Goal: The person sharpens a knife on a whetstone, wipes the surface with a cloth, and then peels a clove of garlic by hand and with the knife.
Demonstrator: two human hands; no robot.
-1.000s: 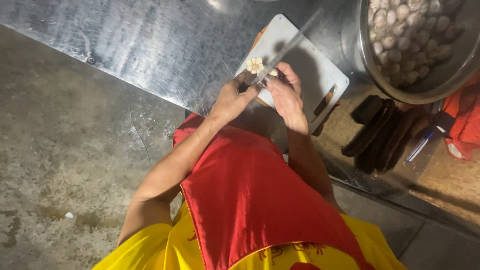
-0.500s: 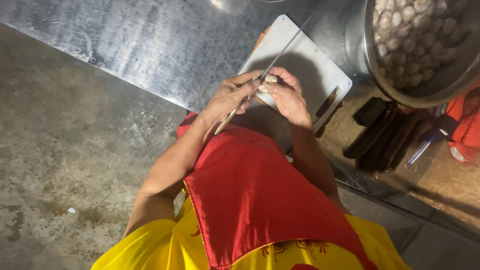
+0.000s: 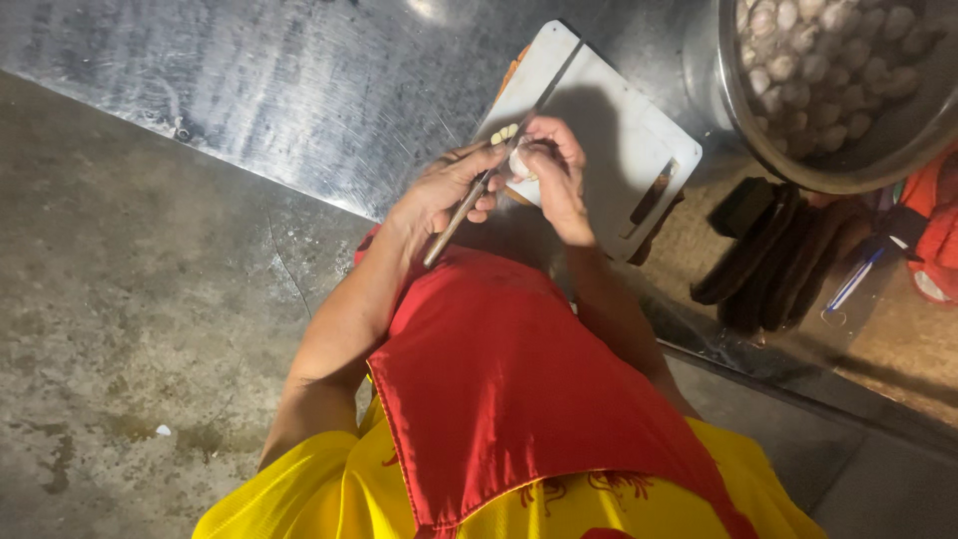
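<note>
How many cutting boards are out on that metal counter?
1. A white cutting board lies on the metal counter, just beyond the hands and left of the big metal bowl. The arms could hide something nearer the body.

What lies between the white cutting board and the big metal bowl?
In the head view, only bare steel countertop shows between the cutting board and the metal bowl; nothing sits there.

Room left of my board, clutter right.
Steel counter (image 3: pixel 249 100) lies open leftward; the bowl (image 3: pixel 848 150) and dark strips (image 3: pixel 768 260) block the right of the board (image 3: pixel 619 140).
</note>
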